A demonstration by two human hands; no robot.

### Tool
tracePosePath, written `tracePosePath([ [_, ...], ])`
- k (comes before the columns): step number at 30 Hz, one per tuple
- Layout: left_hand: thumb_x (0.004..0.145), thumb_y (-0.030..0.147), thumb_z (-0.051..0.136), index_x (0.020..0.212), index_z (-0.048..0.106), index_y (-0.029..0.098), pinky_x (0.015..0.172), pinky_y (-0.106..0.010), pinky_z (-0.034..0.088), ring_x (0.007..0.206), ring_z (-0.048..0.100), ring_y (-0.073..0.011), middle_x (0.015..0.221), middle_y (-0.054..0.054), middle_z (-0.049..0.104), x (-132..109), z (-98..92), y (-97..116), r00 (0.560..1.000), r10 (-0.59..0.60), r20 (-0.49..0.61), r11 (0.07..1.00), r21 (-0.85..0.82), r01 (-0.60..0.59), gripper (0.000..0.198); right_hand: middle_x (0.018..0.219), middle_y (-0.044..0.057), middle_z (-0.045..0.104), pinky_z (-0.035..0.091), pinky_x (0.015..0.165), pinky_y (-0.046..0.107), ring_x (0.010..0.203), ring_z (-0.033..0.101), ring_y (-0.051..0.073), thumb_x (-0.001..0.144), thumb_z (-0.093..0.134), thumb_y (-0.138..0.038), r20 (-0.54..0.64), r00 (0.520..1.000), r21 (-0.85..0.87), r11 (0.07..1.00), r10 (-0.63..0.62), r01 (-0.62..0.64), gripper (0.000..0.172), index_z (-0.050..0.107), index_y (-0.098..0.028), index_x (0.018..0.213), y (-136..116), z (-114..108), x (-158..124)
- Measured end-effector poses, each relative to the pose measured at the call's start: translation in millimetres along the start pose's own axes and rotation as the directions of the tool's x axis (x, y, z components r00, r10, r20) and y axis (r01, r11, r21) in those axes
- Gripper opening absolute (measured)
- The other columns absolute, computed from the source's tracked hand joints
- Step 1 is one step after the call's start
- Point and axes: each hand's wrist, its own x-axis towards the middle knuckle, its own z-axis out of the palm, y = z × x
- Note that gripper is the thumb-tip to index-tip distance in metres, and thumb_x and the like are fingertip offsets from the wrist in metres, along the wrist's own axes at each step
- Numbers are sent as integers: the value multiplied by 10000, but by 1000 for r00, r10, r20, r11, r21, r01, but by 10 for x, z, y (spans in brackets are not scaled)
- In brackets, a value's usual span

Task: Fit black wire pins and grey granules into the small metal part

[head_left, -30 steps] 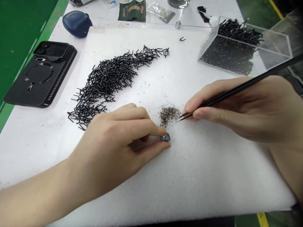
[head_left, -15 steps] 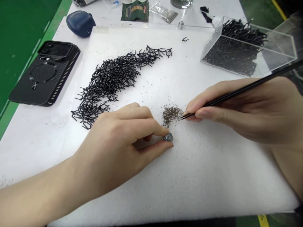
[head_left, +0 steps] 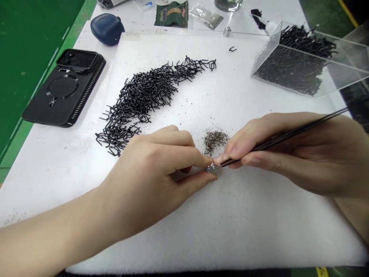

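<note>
My left hand (head_left: 161,165) pinches a small silvery metal piece (head_left: 211,168) between thumb and forefinger, low over the white foam sheet (head_left: 253,231). Black tweezers (head_left: 276,142) are gripped in my right hand (head_left: 300,154), their tips at the metal piece. Whether the tips hold anything is too small to tell. Just beyond my fingertips lies a loose pile of tiny brownish metallic bits (head_left: 213,140). A long heap of thin, bent black pieces (head_left: 147,90) spreads behind my left hand.
A clear plastic box (head_left: 291,73) of black pieces stands at the back right. Left are a black-cased phone (head_left: 65,88) and a dark blue rounded case (head_left: 106,29). Along the back are a green packet (head_left: 172,14), a clear bag (head_left: 207,16) and a small metal piece (head_left: 227,31).
The tweezer tips have moved from the edge of the tiny-bit pile down to the metal piece in my left hand. The whole view has shifted slightly.
</note>
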Motion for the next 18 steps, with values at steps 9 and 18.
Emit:
tracePosePath([
  [9, 873, 148, 842, 906, 861, 174, 629, -223, 471, 737, 649, -108, 732, 24, 707, -22, 17, -22, 1000, -11, 10, 1000, 20, 10, 45, 978, -4, 830, 657, 693, 287, 879, 798, 204, 904, 808, -163, -6, 1000, -2, 1000, -7, 7, 192, 830, -327, 1001, 4, 2, 2],
  [18, 873, 142, 843, 907, 859, 175, 633, -216, 468, 740, 649, -100, 738, 30, 706, -19, 11, -1, 1000, -16, 6, 1000, 12, 16, 50, 976, -1, 830, 662, 708, 294, 864, 800, 207, 906, 806, -156, -5, 1000, 22, 1000, -17, 18, 205, 826, -322, 1024, 24, -9, -18],
])
